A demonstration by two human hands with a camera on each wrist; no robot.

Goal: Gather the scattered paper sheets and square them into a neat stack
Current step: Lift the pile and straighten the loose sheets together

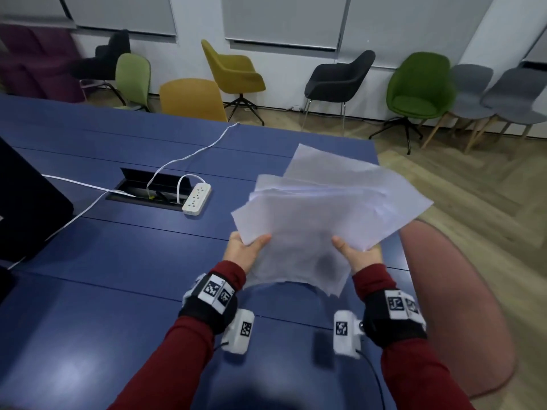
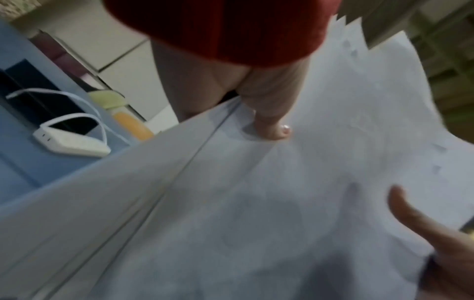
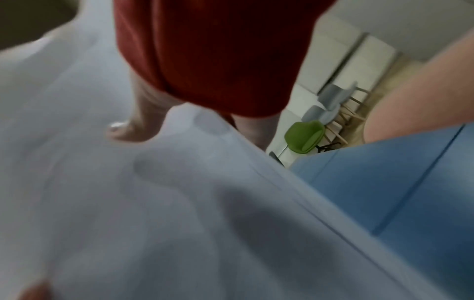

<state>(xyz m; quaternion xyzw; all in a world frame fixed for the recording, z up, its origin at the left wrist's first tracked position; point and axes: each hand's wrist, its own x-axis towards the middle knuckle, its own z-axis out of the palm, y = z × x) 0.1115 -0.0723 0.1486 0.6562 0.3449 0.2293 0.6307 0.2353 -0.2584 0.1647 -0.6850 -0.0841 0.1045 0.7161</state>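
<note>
An uneven, fanned bundle of white paper sheets [image 1: 319, 202] is lifted above the right part of the blue table [image 1: 118, 261]. My left hand [image 1: 247, 250] grips its near left corner, thumb on top and fingers hidden underneath. My right hand [image 1: 356, 254] grips the near right edge the same way. In the left wrist view the left thumb [image 2: 271, 121] presses on the sheets [image 2: 256, 203], and the right thumb [image 2: 415, 213] shows low on the right. In the right wrist view the right thumb [image 3: 133, 125] lies on the paper [image 3: 128, 203]. The sheets' corners stick out at different angles.
A white power strip [image 1: 196, 199] and its cable lie beside an open cable hatch [image 1: 148, 187] at mid-table. A dark flat object [image 1: 26, 208] sits at the left edge. A pink chair [image 1: 458, 306] stands close to the table's right edge. Several chairs line the far wall.
</note>
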